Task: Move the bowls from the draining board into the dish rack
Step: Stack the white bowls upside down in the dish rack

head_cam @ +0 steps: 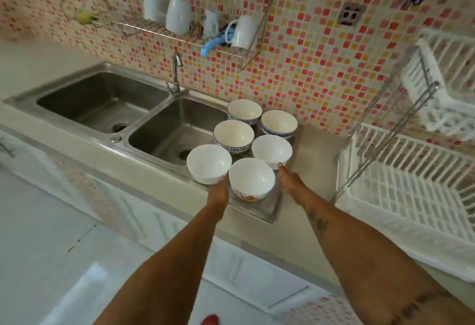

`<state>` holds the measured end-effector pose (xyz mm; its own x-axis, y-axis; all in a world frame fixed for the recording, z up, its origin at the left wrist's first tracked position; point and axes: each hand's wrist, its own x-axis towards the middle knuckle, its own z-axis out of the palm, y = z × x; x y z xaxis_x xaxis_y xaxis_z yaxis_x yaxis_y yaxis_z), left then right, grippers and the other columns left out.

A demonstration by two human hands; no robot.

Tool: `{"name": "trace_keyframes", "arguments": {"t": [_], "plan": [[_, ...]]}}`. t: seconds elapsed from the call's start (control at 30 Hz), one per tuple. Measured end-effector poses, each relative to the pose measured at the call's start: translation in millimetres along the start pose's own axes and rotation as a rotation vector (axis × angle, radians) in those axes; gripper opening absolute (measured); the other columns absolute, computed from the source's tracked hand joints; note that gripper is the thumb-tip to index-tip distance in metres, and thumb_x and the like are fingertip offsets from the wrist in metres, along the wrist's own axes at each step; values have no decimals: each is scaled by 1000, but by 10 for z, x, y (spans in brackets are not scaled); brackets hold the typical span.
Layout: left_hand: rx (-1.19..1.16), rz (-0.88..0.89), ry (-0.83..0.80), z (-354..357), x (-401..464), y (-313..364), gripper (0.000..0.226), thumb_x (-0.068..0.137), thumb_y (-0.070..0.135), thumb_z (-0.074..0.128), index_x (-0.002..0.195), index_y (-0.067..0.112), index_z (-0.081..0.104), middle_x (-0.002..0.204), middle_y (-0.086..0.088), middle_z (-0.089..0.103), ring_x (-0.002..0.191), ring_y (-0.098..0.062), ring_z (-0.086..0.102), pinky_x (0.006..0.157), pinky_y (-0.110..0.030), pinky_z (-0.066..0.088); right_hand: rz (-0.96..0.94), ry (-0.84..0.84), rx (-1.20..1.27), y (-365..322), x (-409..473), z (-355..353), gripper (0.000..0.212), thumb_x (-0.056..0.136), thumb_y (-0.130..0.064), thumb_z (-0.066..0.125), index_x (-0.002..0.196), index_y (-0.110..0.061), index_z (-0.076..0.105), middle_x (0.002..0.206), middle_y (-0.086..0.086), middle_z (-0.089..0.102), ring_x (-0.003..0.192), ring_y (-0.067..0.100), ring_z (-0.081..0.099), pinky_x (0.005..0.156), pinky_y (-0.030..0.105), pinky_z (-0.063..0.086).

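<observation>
Head view: six bowls crowd the draining board (267,209) beside the sink (164,129); left hand (218,192) cups the front-left bowl (208,162), right hand (289,182) touches the right-hand bowl (272,150), grip unclear; white dish rack (411,191) well right.

My left hand (218,192) hides its fingers beneath the plain white bowl (209,163); I cannot tell their grip. My right hand (289,180) shows one fingertip. The white dish rack (401,188) runs off the right edge.
</observation>
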<state>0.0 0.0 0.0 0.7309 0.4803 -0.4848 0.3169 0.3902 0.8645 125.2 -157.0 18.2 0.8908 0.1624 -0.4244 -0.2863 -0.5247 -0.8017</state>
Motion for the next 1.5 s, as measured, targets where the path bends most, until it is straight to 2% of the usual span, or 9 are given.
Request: {"name": "trace_keyframes", "arguments": {"t": [0.1,0.23,0.77,0.87,0.97,1.2,1.3,1.4,1.5], "plan": [[1,56,11,107,52,-22,45,104,19,41,139,-9,40,137,-41,43,129,-59,37,107,-63,31,106,64,143,51,197,157,63,93,-54,41,129,-5,57,129,18,61,117,33,58,102,43,47],[-145,147,88,252,92,-20,42,104,19,39,146,12,38,130,1,49,119,-19,48,101,-31,39,122,111,353,23,289,345,49,95,-44,44,124,-6,59,124,17,64,111,32,61,100,48,49],[-358,-147,154,526,-62,431,26,104,31,37,109,18,59,124,-13,64,114,-31,60,102,-45,48,15,305,589,-425,-252,223,24,97,-22,45,111,-15,63,102,1,60,96,20,52,83,33,44],[-478,-107,-45,663,-332,1103,26,101,43,41,102,24,59,108,-8,69,96,-27,66,90,-47,54,-174,300,626,-957,-626,-230,22,99,-24,43,90,-22,63,93,-8,61,92,16,52,80,31,41],[-545,25,-458,996,-719,1695,44,96,51,47,136,33,49,129,-11,65,113,-34,65,86,-54,55,-416,346,654,-1433,-1028,-836,31,100,-24,44,79,-36,63,81,-29,64,85,-3,53,78,25,43],[-264,168,-1174,2108,-1575,2458,46,96,54,39,135,35,55,140,-9,59,126,-44,56,96,-74,39,-752,618,760,-1797,-1791,-2462,29,97,-22,49,80,-41,63,78,-32,67,92,2,59,90,33,49],[-106,170,-1276,2650,-1798,2599,54,93,64,37,134,35,56,138,-11,60,122,-45,58,96,-74,41,-801,720,811,-1697,-1928,-3052,14,93,-29,55,91,-29,69,106,-12,67,112,18,55,105,51,41],[4,160,-1345,3213,-1995,2662,61,91,68,36,136,32,54,139,-15,58,123,-45,57,94,-71,44,-813,764,784,-1497,-2001,-3608,37,87,-40,52,117,-20,62,130,4,61,119,25,56,99,53,45],[152,255,-1287,3690,-2207,2665,58,90,65,44,131,26,55,128,-16,60,113,-40,62,83,-60,56,-771,845,626,-1325,-2065,-4144,34,98,-36,37,93,-19,66,93,-3,71,87,14,66,79,41,53]]}}
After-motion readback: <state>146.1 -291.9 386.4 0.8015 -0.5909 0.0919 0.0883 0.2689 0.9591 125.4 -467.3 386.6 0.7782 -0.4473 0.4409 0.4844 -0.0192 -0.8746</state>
